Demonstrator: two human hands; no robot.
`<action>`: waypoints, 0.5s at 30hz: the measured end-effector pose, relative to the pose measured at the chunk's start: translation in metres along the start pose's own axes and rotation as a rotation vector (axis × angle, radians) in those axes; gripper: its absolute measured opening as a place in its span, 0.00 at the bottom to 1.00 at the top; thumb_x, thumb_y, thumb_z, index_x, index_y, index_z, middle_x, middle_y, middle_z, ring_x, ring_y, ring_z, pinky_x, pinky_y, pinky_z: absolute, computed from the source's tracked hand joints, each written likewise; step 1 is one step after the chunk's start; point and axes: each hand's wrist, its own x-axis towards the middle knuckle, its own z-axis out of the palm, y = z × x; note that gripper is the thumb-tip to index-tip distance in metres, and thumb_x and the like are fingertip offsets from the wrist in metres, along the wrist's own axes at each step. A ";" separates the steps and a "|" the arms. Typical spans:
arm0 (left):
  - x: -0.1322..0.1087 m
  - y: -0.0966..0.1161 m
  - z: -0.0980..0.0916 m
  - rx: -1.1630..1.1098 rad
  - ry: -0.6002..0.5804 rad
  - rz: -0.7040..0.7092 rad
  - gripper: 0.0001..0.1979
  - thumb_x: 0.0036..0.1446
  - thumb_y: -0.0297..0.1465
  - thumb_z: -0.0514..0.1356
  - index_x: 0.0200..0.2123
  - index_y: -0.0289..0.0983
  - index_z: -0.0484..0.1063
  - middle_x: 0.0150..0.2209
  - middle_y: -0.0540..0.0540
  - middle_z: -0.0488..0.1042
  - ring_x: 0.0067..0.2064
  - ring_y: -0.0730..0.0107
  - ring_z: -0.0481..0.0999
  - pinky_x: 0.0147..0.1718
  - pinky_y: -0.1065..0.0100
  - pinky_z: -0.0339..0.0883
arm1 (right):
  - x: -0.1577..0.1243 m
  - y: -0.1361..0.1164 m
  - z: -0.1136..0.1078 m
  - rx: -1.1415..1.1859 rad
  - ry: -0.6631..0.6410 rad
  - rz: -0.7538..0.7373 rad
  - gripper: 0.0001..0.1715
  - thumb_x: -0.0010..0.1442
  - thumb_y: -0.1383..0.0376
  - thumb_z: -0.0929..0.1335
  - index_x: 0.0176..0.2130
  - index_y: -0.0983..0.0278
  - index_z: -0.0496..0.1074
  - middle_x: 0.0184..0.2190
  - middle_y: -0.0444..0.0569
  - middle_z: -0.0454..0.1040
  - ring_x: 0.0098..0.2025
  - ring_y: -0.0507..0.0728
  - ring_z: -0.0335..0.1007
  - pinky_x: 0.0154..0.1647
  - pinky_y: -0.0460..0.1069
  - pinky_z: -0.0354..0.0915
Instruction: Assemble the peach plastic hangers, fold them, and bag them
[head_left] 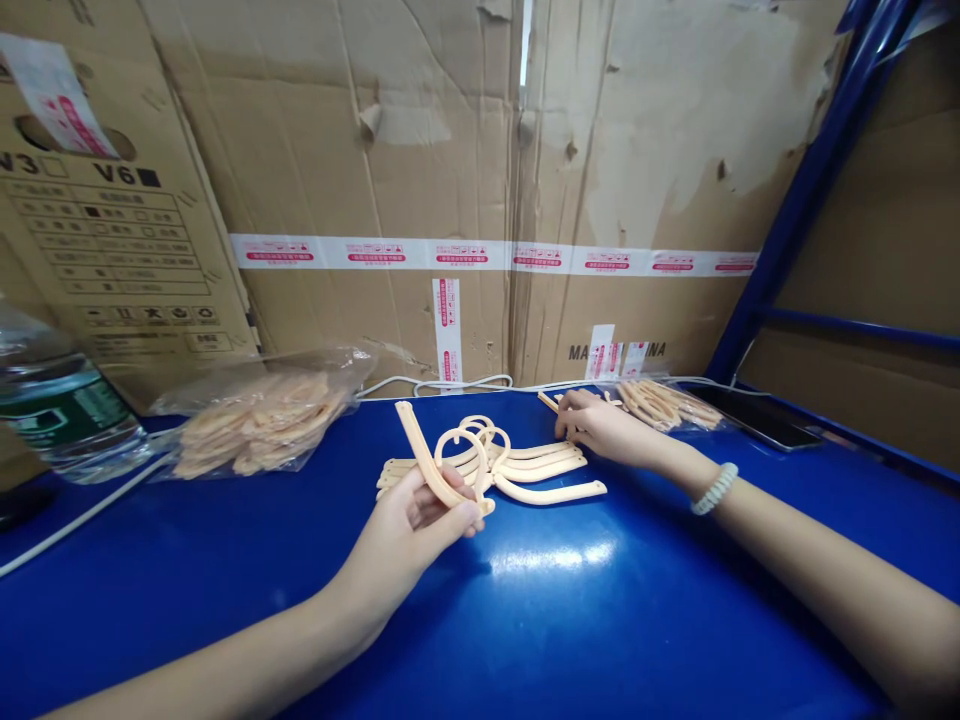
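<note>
My left hand (420, 522) is closed around a beige plastic piece (421, 450) with a long, slightly curved arm and a ring-shaped end, raised above the blue table. Behind it lies a cluster of similar beige pieces (544, 462), their rings overlapping in the middle and their arms pointing left and right. My right hand (600, 425) is farther back, fingers curled down beside a clear bag of beige strips (660, 403). A thin beige strip (549, 401) shows just past its fingertips; what those fingers pinch is hidden.
A larger clear bag of beige pieces (259, 425) lies at left, near a water bottle (67, 400). A dark phone (772, 420) rests at back right. White cable (450, 383) runs along the cardboard wall (360, 170). A blue metal frame (795, 180) stands at right.
</note>
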 end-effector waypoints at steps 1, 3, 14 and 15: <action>0.000 -0.001 0.000 -0.010 -0.002 0.006 0.12 0.50 0.29 0.67 0.36 0.37 0.67 0.31 0.52 0.77 0.34 0.73 0.76 0.36 0.72 0.69 | 0.000 0.001 0.002 0.012 0.000 0.003 0.16 0.53 0.81 0.64 0.33 0.66 0.77 0.39 0.54 0.69 0.42 0.60 0.67 0.44 0.53 0.67; 0.001 -0.001 -0.001 -0.031 -0.008 0.016 0.12 0.51 0.28 0.67 0.37 0.37 0.67 0.31 0.52 0.76 0.33 0.74 0.76 0.36 0.72 0.69 | 0.001 0.004 0.004 0.035 0.001 0.003 0.17 0.53 0.80 0.63 0.33 0.66 0.77 0.40 0.54 0.69 0.43 0.59 0.67 0.45 0.53 0.67; -0.002 0.001 0.001 -0.045 0.017 0.000 0.15 0.48 0.27 0.68 0.36 0.37 0.66 0.31 0.51 0.77 0.35 0.72 0.76 0.39 0.70 0.68 | 0.002 0.005 -0.006 0.198 0.232 0.015 0.10 0.59 0.70 0.65 0.31 0.64 0.76 0.39 0.55 0.74 0.43 0.62 0.69 0.46 0.58 0.65; -0.002 0.001 0.001 -0.045 0.018 -0.001 0.15 0.47 0.27 0.68 0.37 0.37 0.66 0.32 0.50 0.77 0.36 0.72 0.77 0.40 0.70 0.68 | 0.002 0.001 -0.007 0.232 0.284 0.036 0.11 0.61 0.67 0.63 0.34 0.64 0.75 0.37 0.55 0.75 0.40 0.61 0.71 0.43 0.57 0.67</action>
